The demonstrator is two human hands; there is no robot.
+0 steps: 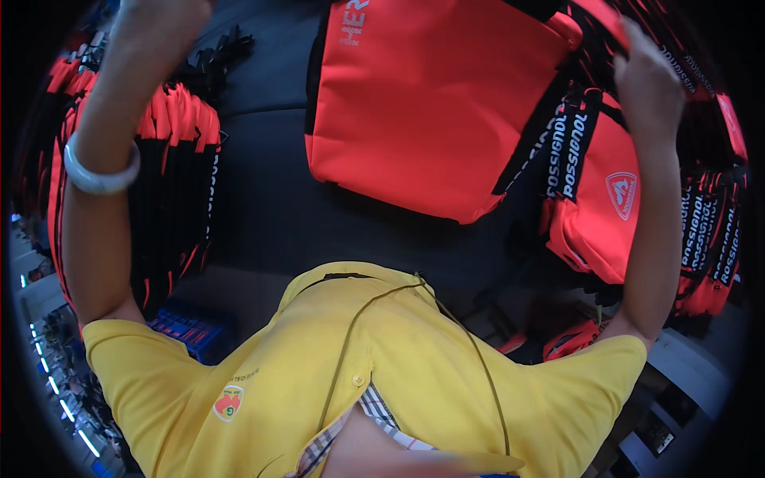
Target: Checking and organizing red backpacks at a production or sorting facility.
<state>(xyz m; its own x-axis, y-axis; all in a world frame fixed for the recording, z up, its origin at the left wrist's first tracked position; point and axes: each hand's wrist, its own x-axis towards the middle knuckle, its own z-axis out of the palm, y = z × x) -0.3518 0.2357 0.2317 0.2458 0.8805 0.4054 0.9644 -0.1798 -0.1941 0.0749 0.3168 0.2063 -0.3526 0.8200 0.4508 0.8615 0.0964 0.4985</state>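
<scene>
A large red and black bag [430, 103] lies in front of me on the dark table [263, 175], its upper part cut off by the picture's top edge. At the upper right, my right hand [649, 88] is closed on a red fabric strip [603, 17] beside the bag's top corner. Whether that strip belongs to the bag, I cannot tell. My left hand [163, 20] is raised at the upper left, apart from the visible part of the bag. Its fingers are hidden or cut off by the top edge. A pale bangle [100, 171] circles the left wrist.
Red and black bags [179, 119] are packed in a row at the left. Another red bag [602, 191] with black lettered straps lies by my right forearm, with more bags [705, 239] beyond it. Black straps [223, 52] lie at the far left. A blue crate [191, 328] stands below.
</scene>
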